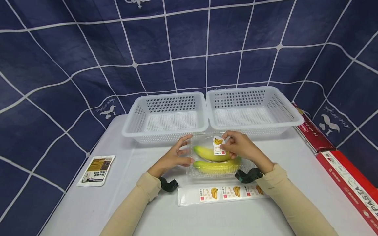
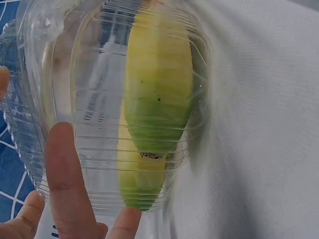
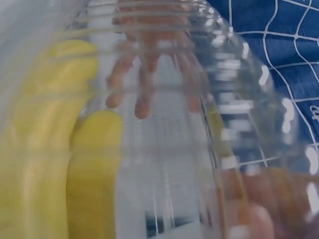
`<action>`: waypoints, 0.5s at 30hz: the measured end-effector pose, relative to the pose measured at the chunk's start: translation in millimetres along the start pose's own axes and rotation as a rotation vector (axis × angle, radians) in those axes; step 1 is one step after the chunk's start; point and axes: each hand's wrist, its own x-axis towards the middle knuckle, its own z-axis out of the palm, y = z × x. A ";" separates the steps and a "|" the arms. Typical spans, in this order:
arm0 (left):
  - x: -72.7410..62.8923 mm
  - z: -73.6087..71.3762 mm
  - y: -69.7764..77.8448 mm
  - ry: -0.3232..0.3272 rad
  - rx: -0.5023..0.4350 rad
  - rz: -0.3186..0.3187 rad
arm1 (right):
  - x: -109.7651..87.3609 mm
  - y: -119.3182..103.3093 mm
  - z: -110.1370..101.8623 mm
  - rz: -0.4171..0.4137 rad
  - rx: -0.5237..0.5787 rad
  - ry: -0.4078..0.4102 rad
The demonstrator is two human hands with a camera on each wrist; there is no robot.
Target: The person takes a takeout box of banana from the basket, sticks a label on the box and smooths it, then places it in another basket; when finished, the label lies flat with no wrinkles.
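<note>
on the white table point(image 1: 118, 209), the left hand point(image 1: 174, 159) steadies with straight fingers the clear ribbed plastic clamshell box point(image 1: 217, 172) of two yellow-green bananas point(image 1: 217, 160) while the right hand point(image 1: 240, 146) pinches a white banana-printed sticker point(image 1: 219, 145); uneven pressing may crease or skew that sticker.

"love simple" on blue cloth point(image 1: 44, 65), "PASTA" on red box point(image 1: 351, 186)

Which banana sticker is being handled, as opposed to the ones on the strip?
The banana sticker on the clear clamshell box, pinched by the right hand. The other stickers lie untouched on the backing strip nearer the person.
</note>
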 end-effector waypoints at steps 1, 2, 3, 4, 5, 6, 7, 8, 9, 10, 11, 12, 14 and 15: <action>0.2 0.1 -0.2 0.001 -0.001 0.000 | 0.5 0.3 0.0 -0.002 -0.002 -0.003; 0.4 0.1 -0.4 0.003 -0.003 -0.001 | 0.9 0.5 -0.1 -0.003 -0.001 -0.007; 0.5 0.2 -0.6 0.005 -0.004 -0.003 | 1.3 0.7 -0.5 -0.008 -0.001 -0.014; 0.6 0.2 -0.8 0.007 -0.006 -0.003 | 1.8 0.9 -0.8 -0.009 -0.002 -0.018; 0.9 0.4 -1.1 0.008 -0.007 -0.004 | 2.2 1.0 -1.2 -0.008 -0.003 -0.023; 1.1 0.6 -1.3 0.009 -0.009 -0.004 | 2.5 0.9 -1.5 -0.004 -0.005 -0.026; 1.2 0.7 -1.5 0.009 -0.010 -0.005 | 2.7 0.8 -1.9 -0.003 -0.006 -0.029; 1.0 0.6 -1.5 0.011 -0.009 -0.006 | 2.7 0.5 -2.2 0.000 -0.008 -0.031; 1.0 0.7 -1.6 0.011 -0.010 -0.007 | 2.7 0.3 -2.3 0.000 -0.012 -0.033; 1.0 0.9 -1.6 0.011 -0.009 -0.006 | 2.8 0.1 -2.3 0.009 -0.016 -0.031; 0.8 0.8 -1.5 0.012 -0.007 -0.007 | 2.7 -0.2 -2.3 0.012 -0.020 -0.029; 0.8 0.8 -1.5 0.012 -0.006 -0.006 | 2.7 -0.6 -2.2 0.015 -0.024 -0.024; 0.6 0.6 -1.3 0.009 -0.003 -0.005 | 2.5 -1.1 -2.2 0.018 -0.031 -0.015; 0.7 0.6 -1.2 0.008 -0.003 -0.005 | 2.4 -1.2 -2.1 0.019 -0.033 -0.009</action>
